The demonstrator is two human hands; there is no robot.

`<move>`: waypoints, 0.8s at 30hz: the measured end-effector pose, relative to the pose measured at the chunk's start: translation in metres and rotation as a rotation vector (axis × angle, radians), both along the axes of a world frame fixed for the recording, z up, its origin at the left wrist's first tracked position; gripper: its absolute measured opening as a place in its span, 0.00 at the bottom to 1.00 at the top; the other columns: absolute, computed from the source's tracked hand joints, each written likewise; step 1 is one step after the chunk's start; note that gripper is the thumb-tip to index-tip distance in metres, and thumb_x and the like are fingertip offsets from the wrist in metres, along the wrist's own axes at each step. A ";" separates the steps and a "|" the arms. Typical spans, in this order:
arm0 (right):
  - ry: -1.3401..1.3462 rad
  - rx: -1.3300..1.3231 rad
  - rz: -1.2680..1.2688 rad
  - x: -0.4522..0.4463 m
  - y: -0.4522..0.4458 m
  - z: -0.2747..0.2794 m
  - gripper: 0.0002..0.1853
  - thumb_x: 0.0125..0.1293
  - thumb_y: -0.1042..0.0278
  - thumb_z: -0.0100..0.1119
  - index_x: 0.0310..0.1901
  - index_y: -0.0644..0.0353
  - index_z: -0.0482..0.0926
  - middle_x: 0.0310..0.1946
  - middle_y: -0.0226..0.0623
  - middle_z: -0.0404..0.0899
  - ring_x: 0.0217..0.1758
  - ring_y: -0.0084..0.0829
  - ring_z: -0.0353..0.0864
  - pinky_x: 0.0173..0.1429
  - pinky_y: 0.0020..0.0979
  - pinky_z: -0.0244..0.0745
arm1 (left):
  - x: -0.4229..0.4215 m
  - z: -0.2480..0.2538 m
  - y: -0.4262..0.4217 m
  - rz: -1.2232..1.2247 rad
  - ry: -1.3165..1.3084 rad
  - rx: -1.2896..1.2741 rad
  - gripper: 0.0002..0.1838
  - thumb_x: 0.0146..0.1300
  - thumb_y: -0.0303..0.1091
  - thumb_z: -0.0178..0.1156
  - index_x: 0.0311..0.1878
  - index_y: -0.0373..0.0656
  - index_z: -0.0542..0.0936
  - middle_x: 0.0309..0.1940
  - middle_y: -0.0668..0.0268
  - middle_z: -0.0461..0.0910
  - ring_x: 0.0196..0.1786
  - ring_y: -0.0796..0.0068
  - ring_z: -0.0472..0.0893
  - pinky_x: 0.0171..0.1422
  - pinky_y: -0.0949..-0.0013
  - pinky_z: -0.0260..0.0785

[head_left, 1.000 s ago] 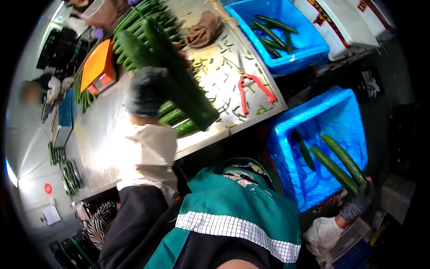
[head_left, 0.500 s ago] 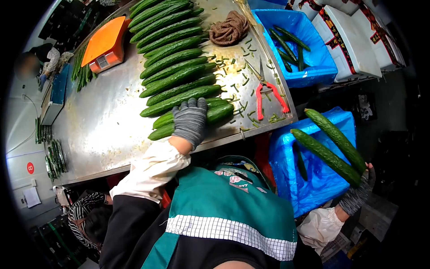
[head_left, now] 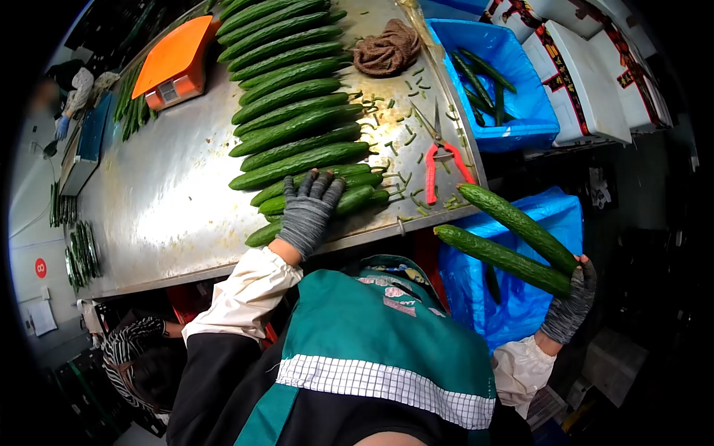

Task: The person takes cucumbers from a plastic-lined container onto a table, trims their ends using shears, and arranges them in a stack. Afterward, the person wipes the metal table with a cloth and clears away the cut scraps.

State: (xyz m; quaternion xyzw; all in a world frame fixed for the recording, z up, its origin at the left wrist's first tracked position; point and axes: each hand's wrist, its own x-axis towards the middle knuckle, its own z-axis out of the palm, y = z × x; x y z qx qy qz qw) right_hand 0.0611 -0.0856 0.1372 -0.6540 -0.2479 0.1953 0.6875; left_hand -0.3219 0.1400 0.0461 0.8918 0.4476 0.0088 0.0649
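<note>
In the head view, the left hand (head_left: 306, 217), in a grey glove with bare fingertips, lay palm down with its fingers spread over the near end of the row of cucumbers (head_left: 301, 123); the right hand (head_left: 573, 301), gloved likewise, was closed around the near ends of two cucumbers (head_left: 500, 256), which slanted away from it toward the left, slightly apart at their far ends; these were held over the near bin (head_left: 455, 286), which had a blue plastic lining and a cucumber inside, and whether their tips touched the bench (head_left: 163, 201) could not be told.

The row ran from the near edge of the metal bench toward its far side, the cucumbers side by side; at the near end they lay closely bunched under and beside the left hand. Just right of the row were scattered green trimmings (head_left: 410, 138); among them lay red-handled scissors (head_left: 431, 177), their blades apart, with a brown cloth (head_left: 387, 49) beyond. An orange scale (head_left: 175, 63) stood left of the row's far part; the far bin (head_left: 520, 135), also blue, held several cucumbers, and white boxes (head_left: 584, 82) stood to its right. At the far left, a co-worker's sleeve (head_left: 79, 91) showed; another person (head_left: 137, 349) in striped clothing was at the near left, partly hidden by the bench.
</note>
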 end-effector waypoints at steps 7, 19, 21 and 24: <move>0.053 -0.001 0.199 0.004 0.024 -0.013 0.13 0.62 0.76 0.51 0.50 0.64 0.71 0.42 0.39 0.74 0.44 0.28 0.74 0.49 0.27 0.70 | 0.006 -0.026 -0.024 -0.106 -0.059 0.359 0.29 0.48 0.43 0.56 0.58 0.54 0.66 0.60 0.59 0.62 0.64 0.55 0.59 0.63 0.34 0.40; 0.080 -0.025 0.374 -0.002 0.064 0.006 0.15 0.63 0.77 0.49 0.52 0.64 0.69 0.47 0.40 0.73 0.48 0.30 0.73 0.53 0.27 0.70 | 0.003 -0.030 -0.054 -0.099 -0.276 0.247 0.21 0.52 0.40 0.52 0.52 0.54 0.71 0.59 0.57 0.63 0.65 0.53 0.58 0.58 0.30 0.44; 0.061 -0.027 0.384 -0.008 0.066 0.013 0.15 0.63 0.77 0.49 0.52 0.65 0.69 0.47 0.40 0.73 0.48 0.29 0.73 0.53 0.27 0.70 | 0.003 -0.030 -0.058 -0.070 -0.324 0.234 0.20 0.52 0.38 0.51 0.51 0.54 0.71 0.60 0.58 0.63 0.66 0.53 0.57 0.58 0.28 0.43; 0.071 -0.053 0.352 -0.013 0.071 0.017 0.15 0.63 0.76 0.50 0.52 0.65 0.69 0.46 0.40 0.73 0.48 0.29 0.74 0.53 0.27 0.70 | 0.004 -0.025 -0.055 -0.111 -0.342 0.243 0.22 0.49 0.40 0.54 0.51 0.53 0.71 0.61 0.57 0.61 0.67 0.53 0.55 0.59 0.27 0.40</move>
